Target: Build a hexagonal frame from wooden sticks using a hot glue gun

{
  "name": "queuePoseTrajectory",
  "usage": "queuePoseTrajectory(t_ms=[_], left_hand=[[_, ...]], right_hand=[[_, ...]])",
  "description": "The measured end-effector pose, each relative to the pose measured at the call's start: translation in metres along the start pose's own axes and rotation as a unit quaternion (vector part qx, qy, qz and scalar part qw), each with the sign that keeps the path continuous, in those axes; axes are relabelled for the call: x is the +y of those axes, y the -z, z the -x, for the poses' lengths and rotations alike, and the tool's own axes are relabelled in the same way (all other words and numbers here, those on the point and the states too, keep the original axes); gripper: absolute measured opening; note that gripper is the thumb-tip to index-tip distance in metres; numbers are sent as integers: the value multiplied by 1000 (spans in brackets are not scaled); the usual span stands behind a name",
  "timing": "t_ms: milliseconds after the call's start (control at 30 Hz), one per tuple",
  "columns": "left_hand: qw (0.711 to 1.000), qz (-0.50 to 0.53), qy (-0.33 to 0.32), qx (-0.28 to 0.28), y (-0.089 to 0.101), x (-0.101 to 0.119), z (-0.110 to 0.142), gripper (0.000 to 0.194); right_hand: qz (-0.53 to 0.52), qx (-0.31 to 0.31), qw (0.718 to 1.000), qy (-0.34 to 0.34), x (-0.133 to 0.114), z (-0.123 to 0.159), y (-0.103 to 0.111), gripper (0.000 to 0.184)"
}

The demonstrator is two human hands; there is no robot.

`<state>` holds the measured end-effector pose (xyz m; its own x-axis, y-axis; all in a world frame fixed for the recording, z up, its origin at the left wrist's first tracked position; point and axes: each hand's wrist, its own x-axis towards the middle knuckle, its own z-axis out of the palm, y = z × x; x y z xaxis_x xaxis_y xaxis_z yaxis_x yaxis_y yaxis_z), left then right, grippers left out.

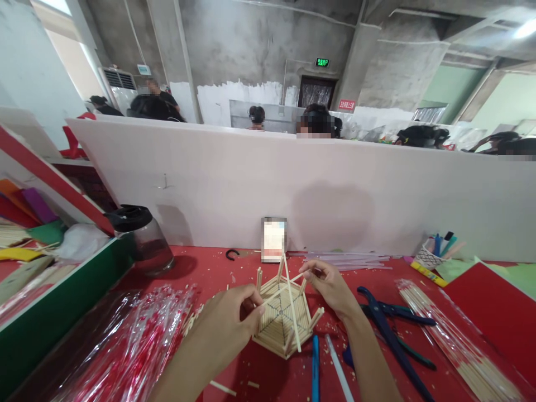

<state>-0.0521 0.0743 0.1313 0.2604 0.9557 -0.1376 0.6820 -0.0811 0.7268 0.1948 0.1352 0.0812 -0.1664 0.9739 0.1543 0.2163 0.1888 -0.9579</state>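
A hexagonal frame of thin wooden sticks (288,324) lies on the red table, with short stick posts (317,318) upright at its corners and dark lines radiating from its centre. My left hand (234,310) pinches one end of a thin wooden stick (280,291) at the frame's left side. At the far right of the frame, the fingertips of my right hand (329,285) close on that stick's other end, so it spans the frame. A second loose-looking stick (292,304) slants over the frame from far to near.
Pliers (387,318) lie to the right, beside bagged sticks (456,340). A blue pen (315,365) and a white pen (338,365) lie nearby. A phone (274,240) leans on the white partition (226,178). Left are a jug (144,240) and plastic packets (134,340).
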Motion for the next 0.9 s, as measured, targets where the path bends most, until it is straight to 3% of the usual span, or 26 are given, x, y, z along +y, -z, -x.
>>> queuePoseTrajectory(t_ms=[900], left_hand=[[1000, -4, 7, -5, 1, 0, -1, 19]], right_hand=[[20, -11, 1000, 20, -2, -1, 2, 26]])
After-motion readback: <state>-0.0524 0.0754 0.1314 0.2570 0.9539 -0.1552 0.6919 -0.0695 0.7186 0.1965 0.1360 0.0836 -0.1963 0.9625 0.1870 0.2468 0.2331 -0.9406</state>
